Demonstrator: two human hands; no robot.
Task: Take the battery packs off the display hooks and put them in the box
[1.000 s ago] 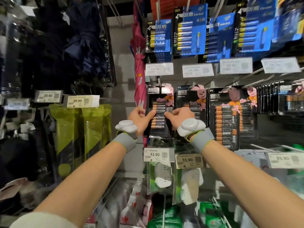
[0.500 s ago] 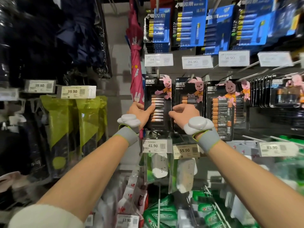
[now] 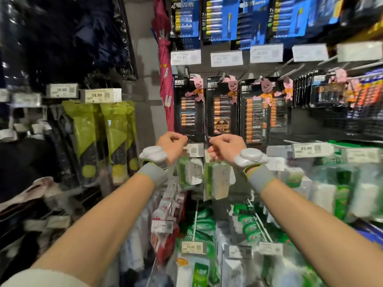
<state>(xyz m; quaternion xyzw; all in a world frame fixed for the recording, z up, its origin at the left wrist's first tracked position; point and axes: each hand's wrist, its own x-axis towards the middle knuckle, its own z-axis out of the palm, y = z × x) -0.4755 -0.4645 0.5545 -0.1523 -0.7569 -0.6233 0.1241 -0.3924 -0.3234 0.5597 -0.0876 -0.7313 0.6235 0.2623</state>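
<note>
We see blue battery packs [image 3: 222,17] along the display wall's [image 3: 143,59] top edge, black battery packs [image 3: 188,108] on hooks [image 3: 290,71] beneath.

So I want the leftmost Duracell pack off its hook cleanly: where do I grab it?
Probably the lower edge of the leftmost Duracell pack, from the front: it hangs flat and upright, and the neighbouring pack crowds its right side.

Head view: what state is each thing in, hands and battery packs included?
leftmost pack: hanging on its hook.
second pack: hanging on its hook.
left hand: fingers curled at the leftmost pack's bottom edge, grip unclear.
right hand: fingers curled at the second pack's bottom edge, grip unclear.
pink umbrella: folded.
box: not in view.
</note>
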